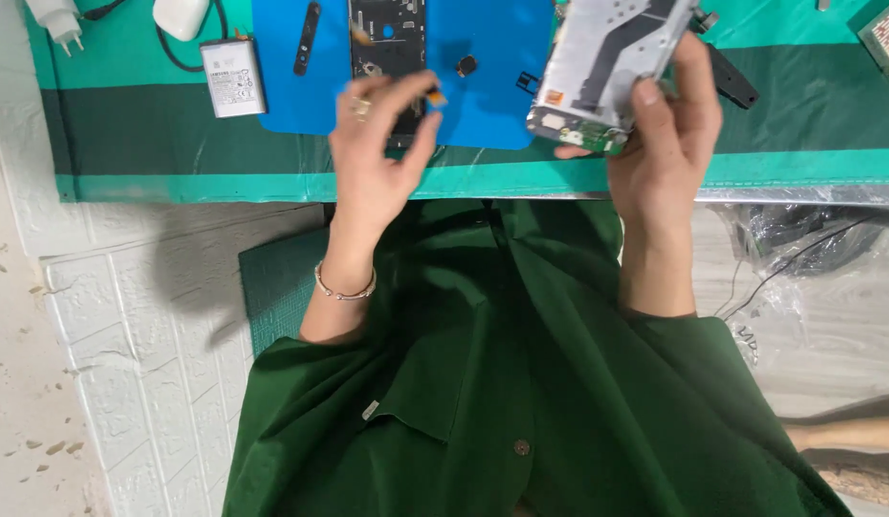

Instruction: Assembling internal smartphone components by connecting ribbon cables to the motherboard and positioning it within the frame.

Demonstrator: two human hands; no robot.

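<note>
While the phone battery (233,78) lies well off on the green table cover (129,134), the left hand (377,153) pinches a small orange part (434,97) between thumb and fingertips above the blue mat (483,77); the right hand (669,144) grips the opened phone frame (607,62), thumb on its lower edge.

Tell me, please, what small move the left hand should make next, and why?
Probably bring the left hand across to the opened phone held in the right hand: its fingertips pinch a small orange part, and the phone's board faces it.
</note>
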